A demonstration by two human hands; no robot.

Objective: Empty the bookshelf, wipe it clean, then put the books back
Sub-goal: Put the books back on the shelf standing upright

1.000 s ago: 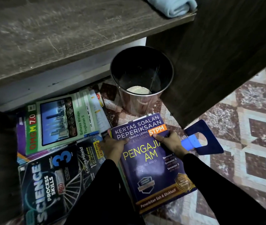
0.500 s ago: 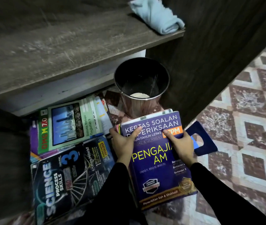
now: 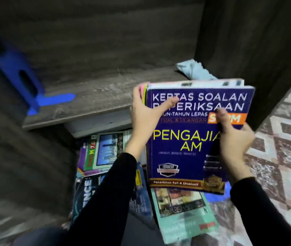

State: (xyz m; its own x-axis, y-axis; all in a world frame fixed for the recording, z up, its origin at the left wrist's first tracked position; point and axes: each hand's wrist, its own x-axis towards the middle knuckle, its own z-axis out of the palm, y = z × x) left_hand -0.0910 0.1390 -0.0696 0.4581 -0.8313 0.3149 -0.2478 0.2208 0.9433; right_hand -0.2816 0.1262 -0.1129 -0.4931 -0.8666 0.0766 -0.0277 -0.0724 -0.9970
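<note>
A thick dark-blue book titled "Pengajian Am" (image 3: 182, 139), with thinner books stacked under it, is held in the air in front of the dark wooden shelf board (image 3: 91, 98). My left hand (image 3: 144, 112) grips the stack's left edge, thumb across the cover. My right hand (image 3: 233, 137) grips its right edge, thumb on the orange label. A light-blue cloth (image 3: 194, 70) lies on the shelf just behind the stack. More books lie on the floor: a green one (image 3: 103, 150) and a dark science one (image 3: 86, 196) at the left, a teal one (image 3: 182, 210) below the stack.
A blue bookend (image 3: 25, 82) stands on the shelf board at the left. The bookcase's dark side panel (image 3: 247, 41) rises at the right. Patterned floor tiles (image 3: 286, 148) spread to the right of it.
Both hands have lifted the stack from the floor up to shelf height. The view has tilted up, so the bin is hidden, and a teal book underneath has come into sight.
</note>
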